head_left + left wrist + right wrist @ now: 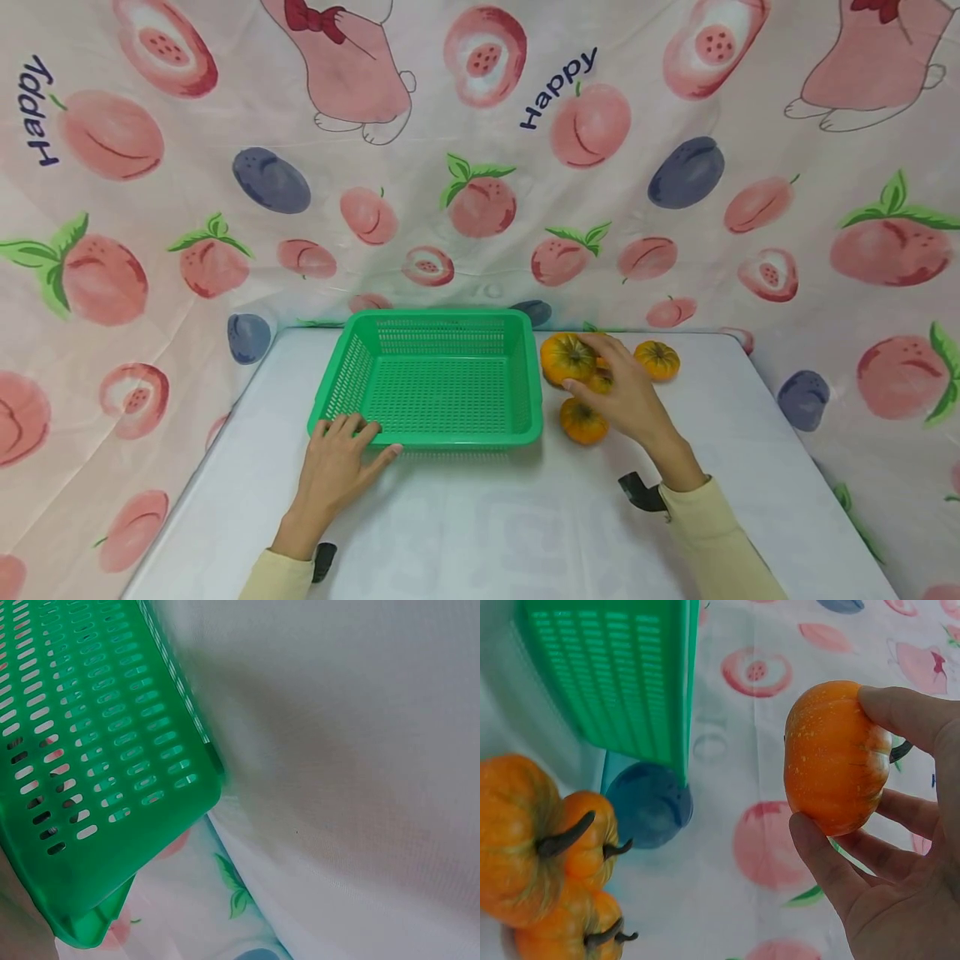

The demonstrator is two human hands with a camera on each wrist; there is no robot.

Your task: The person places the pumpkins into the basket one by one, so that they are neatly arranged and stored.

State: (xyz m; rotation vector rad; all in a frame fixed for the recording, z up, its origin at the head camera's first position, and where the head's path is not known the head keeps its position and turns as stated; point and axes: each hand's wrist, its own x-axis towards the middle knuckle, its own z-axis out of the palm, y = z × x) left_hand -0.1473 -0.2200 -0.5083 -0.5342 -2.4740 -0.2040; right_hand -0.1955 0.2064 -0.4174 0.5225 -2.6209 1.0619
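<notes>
My right hand (626, 392) holds a small orange pumpkin (836, 757) with a dark stem, thumb on one side and fingertips on the other. In the head view this pumpkin overlaps the space just right of a green plastic basket (536, 400). Below and beside the hand lie more small pumpkins, one nearer the front (583, 422) and one farther right (657, 361). My left hand (333, 467) rests at the basket's front left corner, fingers over the rim and thumb stretched along the front. Only a blurred bit of that hand shows in the left wrist view.
The perforated basket stands on a white-covered table (480, 525), its inside bare. Behind the table hangs a fruit-print cloth (420, 167), which also runs down both sides. Black pieces (642, 492) show at both wrists.
</notes>
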